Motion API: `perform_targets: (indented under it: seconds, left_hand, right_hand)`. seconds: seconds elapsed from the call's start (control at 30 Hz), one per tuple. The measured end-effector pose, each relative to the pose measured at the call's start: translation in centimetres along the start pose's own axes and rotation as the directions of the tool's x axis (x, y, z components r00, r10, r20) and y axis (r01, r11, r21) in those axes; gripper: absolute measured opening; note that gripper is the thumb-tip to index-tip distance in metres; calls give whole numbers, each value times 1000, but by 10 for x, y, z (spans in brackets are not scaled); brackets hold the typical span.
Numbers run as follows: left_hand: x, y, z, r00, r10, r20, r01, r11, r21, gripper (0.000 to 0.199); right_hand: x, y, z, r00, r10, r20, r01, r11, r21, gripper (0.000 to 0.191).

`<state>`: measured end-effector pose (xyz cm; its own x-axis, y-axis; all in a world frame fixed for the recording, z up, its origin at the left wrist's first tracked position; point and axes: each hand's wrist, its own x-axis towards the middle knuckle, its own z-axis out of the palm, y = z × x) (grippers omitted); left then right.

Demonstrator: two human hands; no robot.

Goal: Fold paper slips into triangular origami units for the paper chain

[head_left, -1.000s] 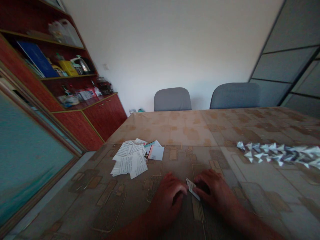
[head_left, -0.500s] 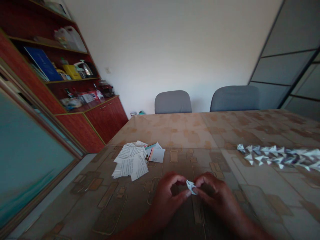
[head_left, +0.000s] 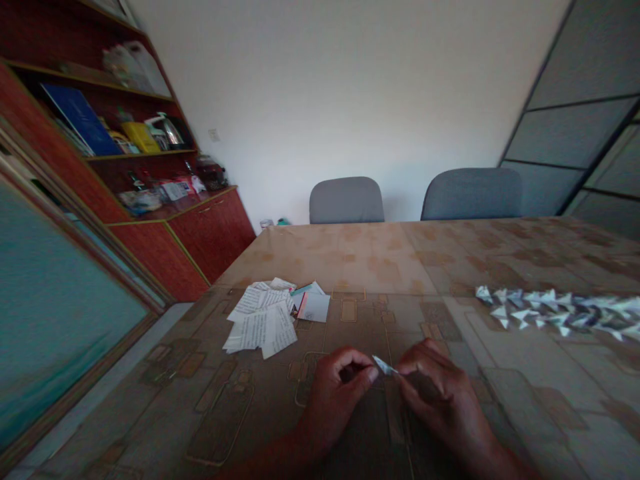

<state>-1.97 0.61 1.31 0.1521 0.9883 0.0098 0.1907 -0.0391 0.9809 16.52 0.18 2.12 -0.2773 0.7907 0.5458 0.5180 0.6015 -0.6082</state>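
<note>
In the head view, pinches one end of a small folded paper (head_left: 384,365) in the right hand (head_left: 447,387), over the table (head_left: 370,257). Curls the left hand (head_left: 331,390) at the other end; cannot tell whether clamped there. Shows loose paper sheets (head_left: 265,327) farther left, folded pieces (head_left: 565,303) well right.

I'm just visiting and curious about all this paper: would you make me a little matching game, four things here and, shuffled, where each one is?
Things
1. small folded paper
2. pile of flat papers
3. pointed folded pieces
4. grey chairs

Places
A. beyond the far edge of the table
B. in rows on the tabletop, off to the right
C. between the fingertips of the left hand and right hand
D. on the tabletop, farther left than both hands

Pairs: 1-C, 2-D, 3-B, 4-A
</note>
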Motion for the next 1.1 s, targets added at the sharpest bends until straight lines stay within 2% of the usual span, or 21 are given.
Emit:
perform_targets:
  seconds: [0.07, 0.13, 0.3, 0.4, 0.5, 0.57, 0.63, 0.67, 0.77, 0.87, 0.93, 1.0, 1.1]
  left_hand:
    - [-1, 2, -1, 1000, -12, -4, 12, 1000, 14, 24]
    - [-2, 3, -1, 1000, -18, 7, 18, 1000, -7, 30]
    - [-1, 0, 2, 997, -83, 3, 83, 995, -57, 21]
    - [0, 1, 2, 997, -78, 2, 77, 990, -118, 17]
    - [-1, 7, -1, 998, -43, 46, 46, 996, -73, 15]
    - [-2, 11, -2, 996, -23, 87, 23, 1000, 3, 14]
    - [-2, 13, -2, 990, -25, 139, 11, 995, 95, 13]
    - [-2, 13, -1, 985, -31, 167, 6, 989, 147, 13]
    - [1, 9, 1, 980, 1, 200, -77, 923, 377, 11]
    - [7, 1, 2, 969, 110, 222, -224, 774, 592, 8]
    - [11, -2, 2, 957, 161, 243, -283, 708, 647, 7]
    - [12, -3, 2, 954, 187, 235, -298, 678, 672, 6]
    - [6, -2, 0, 937, 262, 229, -345, 609, 714, 13]
  right_hand:
    - [0, 0, -3, 989, -144, -23, 139, 979, -151, 19]
    - [-1, 0, -3, 972, -234, -28, 219, 941, -259, 22]
    - [-6, -7, -2, 944, -329, -3, 310, 892, -328, 28]
    - [-3, -9, -5, 968, -249, 3, 244, 945, -218, 14]
    - [1, -3, -7, 999, 47, 15, -47, 999, 0, 9]
    - [2, 4, -5, 959, 246, 139, -265, 954, 142, 17]
    - [0, 11, -2, 897, 329, 294, -392, 900, 191, 23]
    - [-2, 13, 0, 882, 341, 325, -410, 895, 174, 24]
    - [-6, 16, 3, 907, 303, 293, -327, 944, 37, 21]
    - [-7, 17, 3, 934, 218, 283, -201, 976, -86, 14]
    - [-6, 20, 4, 934, 196, 300, -163, 978, -132, 10]
    - [-6, 24, 6, 933, 179, 313, -137, 979, -153, 12]
    - [-7, 27, 9, 936, 154, 315, -105, 980, -168, 14]
